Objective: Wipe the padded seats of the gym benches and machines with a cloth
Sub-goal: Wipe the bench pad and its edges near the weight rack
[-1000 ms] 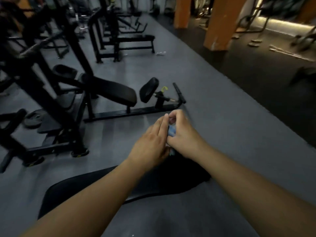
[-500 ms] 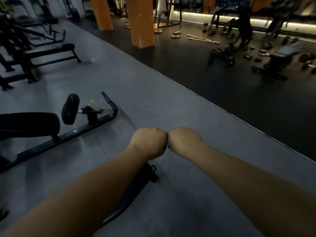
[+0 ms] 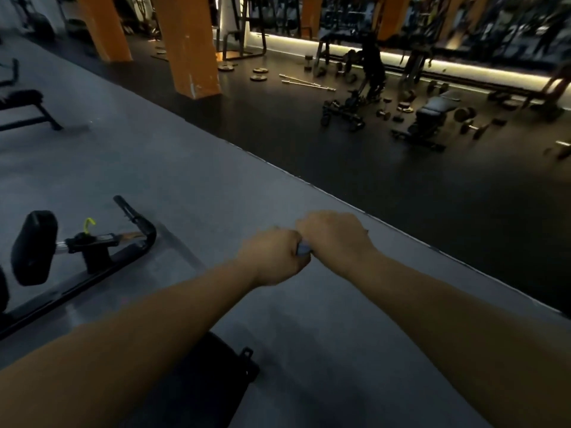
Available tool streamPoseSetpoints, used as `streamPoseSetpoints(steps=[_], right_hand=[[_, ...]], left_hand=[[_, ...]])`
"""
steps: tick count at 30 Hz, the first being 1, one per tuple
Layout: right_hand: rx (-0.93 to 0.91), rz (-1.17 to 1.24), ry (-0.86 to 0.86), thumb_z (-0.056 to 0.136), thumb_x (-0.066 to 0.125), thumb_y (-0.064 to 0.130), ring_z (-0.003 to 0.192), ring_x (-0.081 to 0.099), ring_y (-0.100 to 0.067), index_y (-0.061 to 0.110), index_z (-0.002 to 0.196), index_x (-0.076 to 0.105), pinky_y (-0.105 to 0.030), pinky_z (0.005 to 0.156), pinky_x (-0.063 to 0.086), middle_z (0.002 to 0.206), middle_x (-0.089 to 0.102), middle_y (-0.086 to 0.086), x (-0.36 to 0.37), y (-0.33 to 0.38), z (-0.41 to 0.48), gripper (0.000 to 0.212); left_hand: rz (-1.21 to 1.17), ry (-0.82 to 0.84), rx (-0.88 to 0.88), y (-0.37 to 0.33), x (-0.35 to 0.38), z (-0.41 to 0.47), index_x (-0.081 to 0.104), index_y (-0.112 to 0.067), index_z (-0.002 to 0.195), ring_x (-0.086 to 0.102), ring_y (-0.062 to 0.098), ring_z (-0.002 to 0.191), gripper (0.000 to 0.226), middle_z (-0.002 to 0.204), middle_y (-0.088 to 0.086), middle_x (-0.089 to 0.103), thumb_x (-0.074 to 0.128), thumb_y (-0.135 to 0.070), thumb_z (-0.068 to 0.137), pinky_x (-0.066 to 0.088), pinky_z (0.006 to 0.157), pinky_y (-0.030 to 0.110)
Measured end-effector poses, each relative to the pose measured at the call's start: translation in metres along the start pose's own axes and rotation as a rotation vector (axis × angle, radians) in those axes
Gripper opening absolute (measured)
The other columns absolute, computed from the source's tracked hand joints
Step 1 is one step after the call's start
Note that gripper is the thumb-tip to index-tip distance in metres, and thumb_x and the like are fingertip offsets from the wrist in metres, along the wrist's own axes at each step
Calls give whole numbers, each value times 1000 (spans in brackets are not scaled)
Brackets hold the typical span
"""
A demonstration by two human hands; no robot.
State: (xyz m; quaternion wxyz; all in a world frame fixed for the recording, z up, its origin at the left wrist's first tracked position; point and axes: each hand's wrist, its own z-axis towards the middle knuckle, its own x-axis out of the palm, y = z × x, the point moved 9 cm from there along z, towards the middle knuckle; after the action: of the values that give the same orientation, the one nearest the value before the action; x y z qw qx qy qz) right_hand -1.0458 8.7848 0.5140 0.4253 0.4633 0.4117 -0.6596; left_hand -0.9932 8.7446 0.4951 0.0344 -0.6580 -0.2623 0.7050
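cloth (image 3: 303, 250), blue, is bunched between left hand (image 3: 272, 257) and right hand (image 3: 335, 237), both clenched round it, in mid-air. it touches no pad; the pad (image 3: 200, 381) below looks unwiped, which seats are done i cannot tell.

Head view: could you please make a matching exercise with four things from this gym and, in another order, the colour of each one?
Things:
1. cloth
2. nearest pillar
3. roller pad
4. small hook

Colours:
a. orange
b. black
c. yellow
d. blue

Pairs: 1-d; 2-a; 3-b; 4-c
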Motion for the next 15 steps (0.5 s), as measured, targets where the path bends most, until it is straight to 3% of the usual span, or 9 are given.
streamPoseSetpoints(steps=[2, 4, 5, 7, 9, 11, 13, 15], right_hand=[[266, 284, 46, 90, 59, 16, 84, 60, -34, 16, 81, 51, -36, 58, 36, 90, 51, -8, 10, -30, 18, 12], [553, 827, 114, 87, 61, 11, 68, 60, -30, 11, 83, 49, -41, 55, 52, 81, 52, -10, 31, -49, 23, 13], [665, 1125, 154, 88, 59, 7, 59, 58, -24, 8, 92, 52, -46, 61, 59, 74, 55, -10, 43, -49, 23, 8], [754, 1603, 246, 90, 49, -4, 53, 59, -16, 8, 113, 56, -55, 82, 59, 67, 62, -7, 55, -32, 28, 27], [714, 1954, 305, 88, 39, -10, 78, 69, -24, 5, 122, 54, -57, 89, 56, 90, 68, -18, 55, -10, 41, 40], [718, 2110, 360, 87, 34, -11, 94, 69, -30, 1, 126, 52, -51, 86, 58, 106, 68, -23, 62, -6, 51, 45], [717, 2083, 398, 89, 37, -12, 78, 70, -22, 4, 118, 55, -35, 74, 56, 88, 71, -15, 69, -20, 58, 38], [675, 1995, 416, 91, 46, -12, 67, 60, -14, 10, 106, 57, -23, 60, 41, 74, 65, -7, 75, -45, 66, 29]], left_hand=[[37, -114, 54, 8, -24, 23, 43, -23, 75, 55, 21, 70, 25, 74, -2, 52, 53, -36, 94, 35, 59, 29], [-38, -190, 50, 18, -39, 41, 42, -21, 81, 55, 20, 72, 20, 78, -1, 54, 53, -36, 89, 36, 60, 32], [-100, -211, 33, 24, -40, 50, 41, -21, 81, 54, 19, 71, 19, 78, 0, 54, 50, -38, 86, 36, 59, 33], [-317, -221, -36, 38, -36, 63, 42, -21, 80, 52, 17, 73, 23, 80, 1, 52, 40, -44, 81, 40, 63, 37], [-600, -200, -97, 49, -27, 79, 49, -11, 81, 53, 17, 77, 38, 82, 8, 54, 36, -47, 79, 48, 74, 48], [-753, -133, -127, 47, -22, 90, 55, -13, 91, 54, 17, 92, 44, 97, 11, 58, 35, -50, 79, 49, 86, 50], [-706, 12, -128, 40, -19, 95, 51, -29, 116, 43, 13, 115, 46, 127, -1, 47, 32, -53, 82, 39, 98, 32], [-586, 57, -97, 45, -25, 104, 33, -25, 146, 32, 13, 135, 68, 152, -4, 31, 37, -53, 85, 28, 107, 28]])
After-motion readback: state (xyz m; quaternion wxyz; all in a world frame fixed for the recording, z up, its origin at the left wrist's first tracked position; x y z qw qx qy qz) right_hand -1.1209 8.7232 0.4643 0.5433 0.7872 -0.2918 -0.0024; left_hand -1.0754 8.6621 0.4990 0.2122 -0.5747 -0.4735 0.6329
